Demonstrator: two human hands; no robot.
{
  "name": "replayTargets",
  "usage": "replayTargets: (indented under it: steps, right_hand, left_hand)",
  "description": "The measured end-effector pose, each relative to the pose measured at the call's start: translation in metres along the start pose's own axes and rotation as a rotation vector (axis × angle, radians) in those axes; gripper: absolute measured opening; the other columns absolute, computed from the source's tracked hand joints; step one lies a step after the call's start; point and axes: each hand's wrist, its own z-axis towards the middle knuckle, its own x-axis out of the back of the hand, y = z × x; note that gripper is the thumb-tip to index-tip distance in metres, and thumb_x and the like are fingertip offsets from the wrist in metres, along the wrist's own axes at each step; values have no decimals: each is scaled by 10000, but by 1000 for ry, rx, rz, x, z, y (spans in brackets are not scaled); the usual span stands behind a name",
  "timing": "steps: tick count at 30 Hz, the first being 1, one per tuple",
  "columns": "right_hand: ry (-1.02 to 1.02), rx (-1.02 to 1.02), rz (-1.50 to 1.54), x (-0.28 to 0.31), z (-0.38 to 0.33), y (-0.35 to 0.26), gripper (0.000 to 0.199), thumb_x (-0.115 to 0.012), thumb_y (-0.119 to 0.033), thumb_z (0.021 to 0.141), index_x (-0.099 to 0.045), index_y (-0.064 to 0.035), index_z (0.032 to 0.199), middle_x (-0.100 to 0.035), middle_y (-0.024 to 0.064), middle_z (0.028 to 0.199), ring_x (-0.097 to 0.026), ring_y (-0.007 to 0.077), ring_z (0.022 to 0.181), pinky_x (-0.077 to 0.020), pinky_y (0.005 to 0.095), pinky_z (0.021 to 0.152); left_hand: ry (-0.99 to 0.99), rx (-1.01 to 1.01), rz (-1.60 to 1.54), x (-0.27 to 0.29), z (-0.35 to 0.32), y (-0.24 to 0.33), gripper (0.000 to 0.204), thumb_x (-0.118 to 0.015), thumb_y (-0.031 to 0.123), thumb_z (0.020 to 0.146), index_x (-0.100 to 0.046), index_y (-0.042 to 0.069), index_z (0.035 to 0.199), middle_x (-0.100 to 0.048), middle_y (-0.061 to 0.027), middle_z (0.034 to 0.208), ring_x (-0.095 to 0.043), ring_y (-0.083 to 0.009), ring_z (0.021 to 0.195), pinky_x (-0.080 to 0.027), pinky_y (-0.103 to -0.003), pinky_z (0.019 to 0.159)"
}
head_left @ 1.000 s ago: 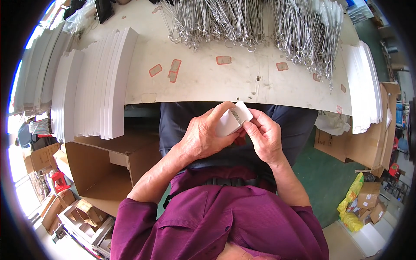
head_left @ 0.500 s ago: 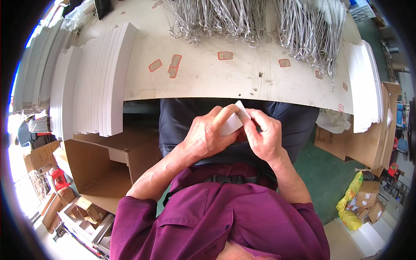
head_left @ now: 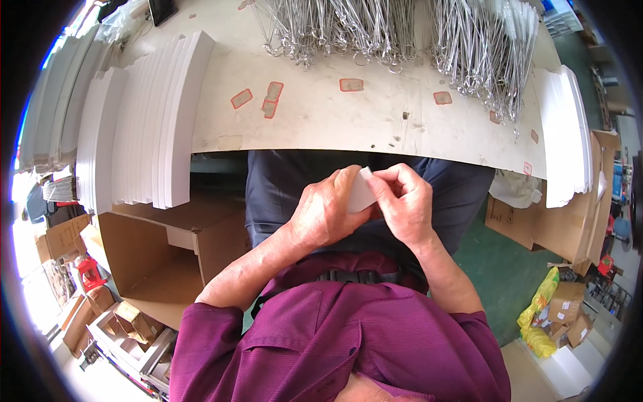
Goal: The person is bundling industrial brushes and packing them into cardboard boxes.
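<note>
A small white cardboard piece [head_left: 362,195], which looks like the end of a narrow box, is held over my lap just in front of the table edge. My left hand [head_left: 327,208] is wrapped round its left side, fingers closed on it. With thumb and bent forefinger, my right hand [head_left: 407,206] pinches the upper right corner of the piece. The lower part of the piece is hidden behind my hands. On the table beyond lie bundles of thin wire brushes with looped ends [head_left: 335,30], and another bundle of them [head_left: 485,63] to the right.
Long white boxes [head_left: 151,127] stand in a row at the left of the table [head_left: 308,120]. More white boxes [head_left: 566,134] are at the right edge. A large open carton [head_left: 157,261] sits below left. Cartons [head_left: 569,301] and a yellow bag [head_left: 539,321] lie at lower right.
My right fingers have closed over the top corner of the white piece. The raised flap and the small metallic bit between my fingers no longer show.
</note>
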Motion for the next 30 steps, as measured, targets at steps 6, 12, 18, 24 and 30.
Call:
replayTargets:
  steps: [6,12,18,24,30]
  right_hand:
    - [-45,-125,188,5,4,-8,157,-729,-142,999,-704,-9,920,-690,4,760,-563,24,603,-444,197,534]
    - [8,-87,145,2,2,-8,175,-737,-124,985,-689,3,874,-707,48,729,-632,54,633,-509,244,538]
    - [98,293,-176,-6,-1,-2,142,-743,-83,960,-681,5,868,-680,94,699,-630,104,596,-491,281,548]
    - [-28,374,-150,-4,-1,0,267,-737,-120,971,-706,24,1193,-734,162,929,-715,194,783,-560,307,681]
    - [-40,431,-214,-14,-8,2,428,-748,-101,946,-642,38,1337,-744,239,1046,-772,303,853,-612,332,690]
  left_hand:
    - [15,48,11,1,-1,3,608,-873,173,733,-595,-13,1241,-721,-208,1060,-746,-382,916,-627,-453,742]
    - [20,43,0,2,-3,3,612,-873,178,736,-595,-9,1248,-723,-206,1062,-745,-385,913,-627,-453,741]
    - [20,72,52,5,-4,4,617,-865,205,757,-592,1,1271,-724,-215,1090,-743,-395,929,-626,-458,757]
    - [47,57,-28,8,-2,2,616,-873,200,758,-593,-1,1268,-721,-219,1088,-743,-399,936,-627,-452,769]
    - [58,45,-64,5,-5,-6,602,-865,160,756,-595,-3,1269,-720,-223,1088,-744,-399,936,-628,-453,759]
